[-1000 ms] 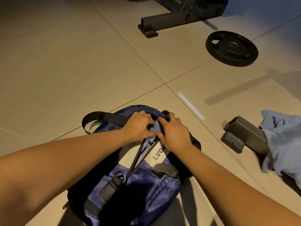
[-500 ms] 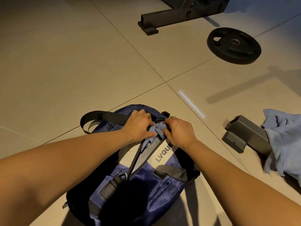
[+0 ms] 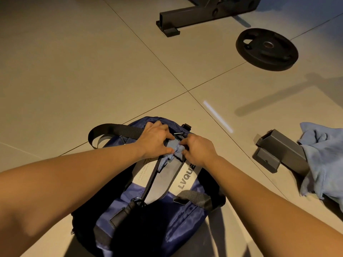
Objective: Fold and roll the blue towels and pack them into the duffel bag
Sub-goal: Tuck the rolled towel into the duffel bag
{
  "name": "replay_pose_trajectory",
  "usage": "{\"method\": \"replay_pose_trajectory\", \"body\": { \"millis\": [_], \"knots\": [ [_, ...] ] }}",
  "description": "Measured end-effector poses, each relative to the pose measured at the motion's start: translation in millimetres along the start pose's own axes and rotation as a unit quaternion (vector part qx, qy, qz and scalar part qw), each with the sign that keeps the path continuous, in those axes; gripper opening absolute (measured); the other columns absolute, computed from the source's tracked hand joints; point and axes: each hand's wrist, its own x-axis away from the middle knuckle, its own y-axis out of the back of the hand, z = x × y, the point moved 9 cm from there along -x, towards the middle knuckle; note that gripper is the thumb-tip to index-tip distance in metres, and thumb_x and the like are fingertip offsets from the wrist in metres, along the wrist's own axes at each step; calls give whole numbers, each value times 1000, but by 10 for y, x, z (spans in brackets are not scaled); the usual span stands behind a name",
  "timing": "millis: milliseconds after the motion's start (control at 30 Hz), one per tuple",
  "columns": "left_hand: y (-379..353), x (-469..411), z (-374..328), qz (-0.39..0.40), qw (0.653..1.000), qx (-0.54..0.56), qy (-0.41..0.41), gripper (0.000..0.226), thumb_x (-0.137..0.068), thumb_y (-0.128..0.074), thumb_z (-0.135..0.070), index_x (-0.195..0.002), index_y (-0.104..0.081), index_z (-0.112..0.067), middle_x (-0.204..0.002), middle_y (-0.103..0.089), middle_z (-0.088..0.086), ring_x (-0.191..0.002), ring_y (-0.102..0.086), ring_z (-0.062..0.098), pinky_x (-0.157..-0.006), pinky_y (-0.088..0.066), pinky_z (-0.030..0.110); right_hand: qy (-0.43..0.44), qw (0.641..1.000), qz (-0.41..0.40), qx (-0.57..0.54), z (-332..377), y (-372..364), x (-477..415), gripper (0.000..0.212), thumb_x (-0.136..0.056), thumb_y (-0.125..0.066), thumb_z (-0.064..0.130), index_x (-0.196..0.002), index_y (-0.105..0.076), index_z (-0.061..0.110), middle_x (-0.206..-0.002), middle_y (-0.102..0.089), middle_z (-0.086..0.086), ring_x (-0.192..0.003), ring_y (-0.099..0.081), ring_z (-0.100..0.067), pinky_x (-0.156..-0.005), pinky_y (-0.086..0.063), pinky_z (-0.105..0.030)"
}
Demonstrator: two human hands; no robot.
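The duffel bag (image 3: 154, 225) is glossy blue with dark sides, a white panel printed with grey letters, and black webbing straps (image 3: 111, 129). It lies lengthwise on the tiled floor (image 3: 74, 71), its top facing up. At its far end a small bunched wad of pale blue towel (image 3: 175, 150) sticks out of the zip opening. The left hand (image 3: 154, 140) has its fingers curled over the towel from the left with the thumb pressed against it. The right hand (image 3: 198, 151) pinches the same wad from the right, fingers bent. Both hands rest on the bag's top, nearly touching. A second blue towel (image 3: 323, 158) lies crumpled toward the floor's right side, draped over a grey metal bar (image 3: 278, 151), well apart from the hands.
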Motion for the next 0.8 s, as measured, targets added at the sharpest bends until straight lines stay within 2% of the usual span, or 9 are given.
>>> {"method": "replay_pose_trajectory", "body": {
  "millis": [133,200,267,333,467,567,633,700,800],
  "knots": [
    [21,-20,-16,-1,1000,7,4,54,-84,-67,-62,-129,-68,-31,-107,-57,-6,-110,-42,18,-83,-21,35,-31,997,-7,-74,-108,64,24,40,-94,-59,30,-134,-61,29,-127,-66,-1,-115,-61,-26,-86,-50,-33],
    [53,-35,-47,-5,1000,23,-2,51,-87,-64,-58,-131,-66,-30,-107,-57,-6,-111,-44,18,-86,-26,37,-55,981,-51,-177,-193,159,79,36,-98,-56,29,-133,-62,23,-124,-68,-2,-114,-62,-27,-87,-49,-33],
    [94,-1,-143,-14,998,37,-49,53,-91,-62,-51,-138,-59,-28,-111,-55,-4,-111,-46,19,-90,-35,37,-62,955,-111,-268,-312,262,202,29,-99,-53,18,-125,-66,19,-121,-70,-2,-110,-63,-24,-88,-49,-31],
    [153,87,-254,-46,992,15,-119,53,-94,-59,-48,-142,-55,-25,-118,-55,-1,-109,-47,19,-90,-41,37,-57,939,-152,-305,-412,311,365,26,-96,-55,10,-117,-68,17,-116,-70,1,-104,-64,-19,-86,-48,-28],
    [90,200,-314,-53,984,-44,-162,47,-101,-49,-53,-140,-59,-29,-124,-54,4,-109,-49,23,-89,-41,40,-54,942,-195,-268,-463,179,610,34,-91,-68,23,-124,-63,17,-119,-61,3,-108,-58,-18,-92,-48,-36],
    [-23,186,-297,-36,986,-72,-144,44,-101,-45,-54,-135,-63,-31,-122,-55,5,-109,-49,23,-88,-36,40,-66,966,-178,-173,-411,-156,664,55,-95,-60,44,-140,-54,14,-140,-56,-3,-127,-51,-24,-105,-43,-44],
    [7,167,-310,-53,988,-71,-130,40,-100,-51,-51,-128,-68,-29,-112,-58,4,-103,-50,23,-85,-34,39,-55,975,-171,-128,-385,-351,673,60,-98,-52,49,-146,-50,13,-146,-53,-7,-134,-48,-28,-111,-38,-45],
    [77,167,-378,-91,985,-66,-133,33,-95,-63,-43,-118,-72,-21,-105,-58,5,-98,-52,25,-82,-36,38,-46,977,-172,-116,-426,-435,654,59,-99,-51,49,-146,-49,13,-144,-55,-7,-132,-50,-29,-110,-39,-44],
    [76,239,-600,-122,969,-97,-193,27,-93,-67,-35,-115,-64,-19,-107,-55,6,-97,-50,25,-82,-37,36,-35,978,-167,-119,-487,-457,612,62,-98,-52,52,-146,-49,13,-142,-57,-7,-130,-52,-29,-108,-42,-45]
  ]
}}
